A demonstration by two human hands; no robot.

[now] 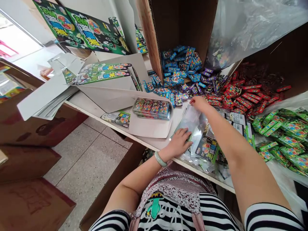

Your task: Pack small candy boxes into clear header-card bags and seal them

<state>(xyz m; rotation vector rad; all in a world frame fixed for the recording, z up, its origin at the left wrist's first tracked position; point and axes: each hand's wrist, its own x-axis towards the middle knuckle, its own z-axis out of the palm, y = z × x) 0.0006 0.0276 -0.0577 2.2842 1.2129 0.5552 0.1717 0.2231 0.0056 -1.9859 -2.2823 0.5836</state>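
Note:
A clear plastic bag (191, 118) lies on the white table in front of me. My left hand (180, 143) rests on the bag's near part, its fingers stretched out flat. At the bag's far edge, my right hand (200, 104) pinches the plastic between thumb and fingers. Black printed packaging (206, 149) with a round colourful picture lies partly beneath the bags at the table's front edge. To the left, a neat stack of small printed packs (152, 109) sits on a white cardboard flap (150, 127).
Loose small boxes lie in heaps: blue (179, 62), purple (213, 80), red (245, 96) and green (286, 134). A tall brown carton (151, 38) stands behind. White and green display boxes (103, 73) occupy the left; brown cartons (36, 199) stand on the floor.

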